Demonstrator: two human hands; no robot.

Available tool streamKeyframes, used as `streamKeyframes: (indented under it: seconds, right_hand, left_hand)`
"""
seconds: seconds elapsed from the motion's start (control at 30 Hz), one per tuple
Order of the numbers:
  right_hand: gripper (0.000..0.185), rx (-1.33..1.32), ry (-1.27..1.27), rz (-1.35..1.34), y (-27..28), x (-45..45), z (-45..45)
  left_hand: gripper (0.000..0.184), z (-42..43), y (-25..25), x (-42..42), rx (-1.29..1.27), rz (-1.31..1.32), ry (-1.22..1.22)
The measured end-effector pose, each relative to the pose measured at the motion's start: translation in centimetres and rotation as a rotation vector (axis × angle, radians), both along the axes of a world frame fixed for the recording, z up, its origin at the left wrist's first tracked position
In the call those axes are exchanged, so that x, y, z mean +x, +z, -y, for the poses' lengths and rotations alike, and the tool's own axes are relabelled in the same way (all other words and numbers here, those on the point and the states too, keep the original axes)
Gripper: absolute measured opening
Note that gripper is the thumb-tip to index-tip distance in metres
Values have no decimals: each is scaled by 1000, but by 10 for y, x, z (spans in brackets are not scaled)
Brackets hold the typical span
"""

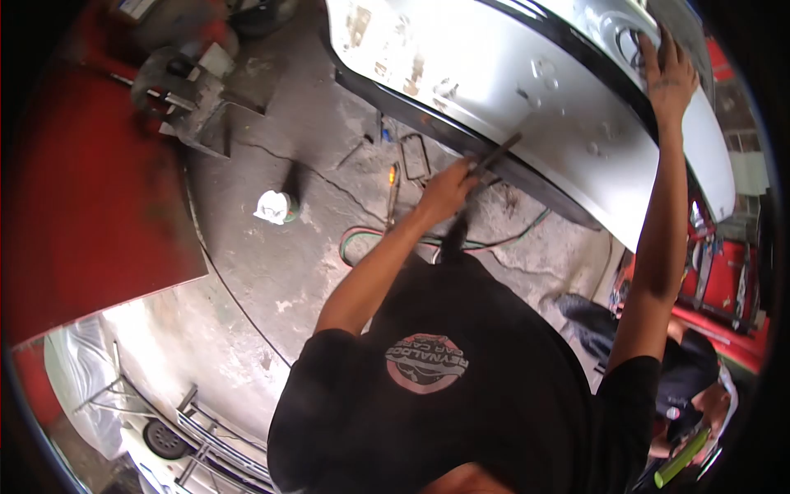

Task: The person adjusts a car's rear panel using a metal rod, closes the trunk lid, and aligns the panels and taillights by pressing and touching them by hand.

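Left arm (374, 272) bent, left hand (447, 191) closed; right arm (662, 222) extended forward, nearly straight, right hand (671, 82) open.

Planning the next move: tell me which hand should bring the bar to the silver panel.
Left, I'd say: the left hand grips the bar near the silver panel; the right hand is at the round opening.

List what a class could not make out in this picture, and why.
All in the head view:
Tool: grip end, hidden by the left hand.
Car panel: top, cut off by the upper edge.
Logo: finest lettering, too small.
Co-worker: partly hidden by the right sleeve.
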State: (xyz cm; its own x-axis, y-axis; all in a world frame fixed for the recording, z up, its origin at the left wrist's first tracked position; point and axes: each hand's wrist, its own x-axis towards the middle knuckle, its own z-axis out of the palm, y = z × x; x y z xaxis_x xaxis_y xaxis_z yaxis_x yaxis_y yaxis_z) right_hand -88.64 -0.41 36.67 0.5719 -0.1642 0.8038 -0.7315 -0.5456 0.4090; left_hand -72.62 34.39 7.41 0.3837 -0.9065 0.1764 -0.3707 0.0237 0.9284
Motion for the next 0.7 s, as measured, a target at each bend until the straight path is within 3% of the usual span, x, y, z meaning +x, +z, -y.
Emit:
streamKeyframes:
  seconds: [0.13, 0.2, 0.3, 0.4, 0.5, 0.6, 0.7]
  right_hand:
    - [47, 96, 65, 74, -37, 4, -34]
    - [48, 106, 7, 50, -66, 4, -47]
    - [49, 175, -10, 60, -125, 2, -62]
    - [54, 360, -69, -44, -177, -7, -80]
    - [57, 378, -87, -22, -179, -5, -83]
    - [60, 441, -78, -49, -173, -7, -85]
    - [64, 497, -69, -69, -171, -12, -85]
  left_hand:
    - [33, -47, -77, 11, 292, -63, 17]
    - [33, -73, -88, 18, 529, -129, 53]
    - [34, -105, -125, 29, 690, -90, 159]
    - [36, -132, -167, 34, 571, 20, 322]
    - [35, -142, -184, 41, 537, -51, 361]
    - [34, -143, -187, 45, 511, 114, 369]
    - [33, -137, -193, 40, 486, -108, 369]
